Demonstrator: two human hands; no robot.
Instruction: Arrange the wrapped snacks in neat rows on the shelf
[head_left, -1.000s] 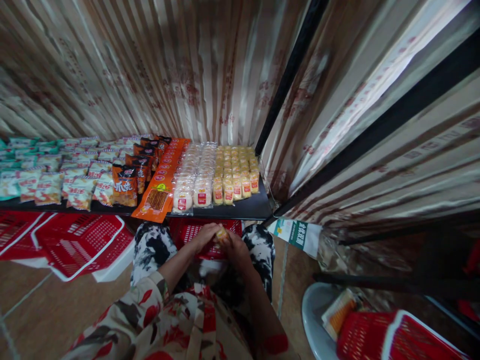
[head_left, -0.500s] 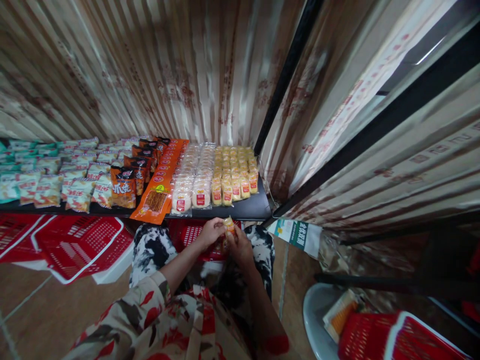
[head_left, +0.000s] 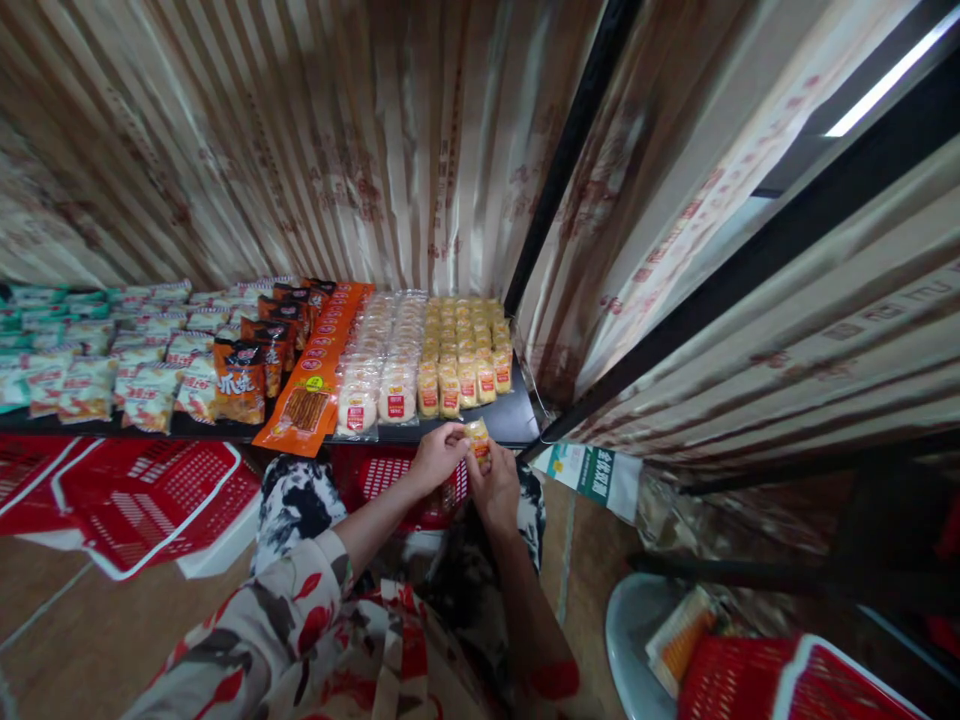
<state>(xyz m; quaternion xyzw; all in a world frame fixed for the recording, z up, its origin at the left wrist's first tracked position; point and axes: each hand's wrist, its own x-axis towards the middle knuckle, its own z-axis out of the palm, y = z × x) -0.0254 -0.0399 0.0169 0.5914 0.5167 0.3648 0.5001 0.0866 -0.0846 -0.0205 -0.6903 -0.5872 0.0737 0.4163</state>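
Between my two hands, at the shelf's front edge, is a small yellow snack packet point(head_left: 477, 436). My left hand point(head_left: 441, 455) pinches its left side, and my right hand point(head_left: 495, 488) grips it from the right and below. Just beyond, on the black shelf point(head_left: 499, 418), stand rows of matching yellow packets point(head_left: 467, 380). Left of those are rows of round white crackers point(head_left: 397, 397) in clear wrappers, then flat orange snack bags point(head_left: 308, 400) lying overlapped.
Black-and-orange bags point(head_left: 240, 383) and white snack bags point(head_left: 152, 398) fill the shelf's left. Red baskets point(head_left: 161, 490) sit below on the floor. A black post point(head_left: 559, 170) rises at the shelf's right end before a pleated curtain point(head_left: 300, 130). Another red basket point(head_left: 739, 675) stands lower right.
Both hands have moved slightly right and forward with the yellow packet, from over my lap to the shelf's front edge. The packet's label side now shows more.
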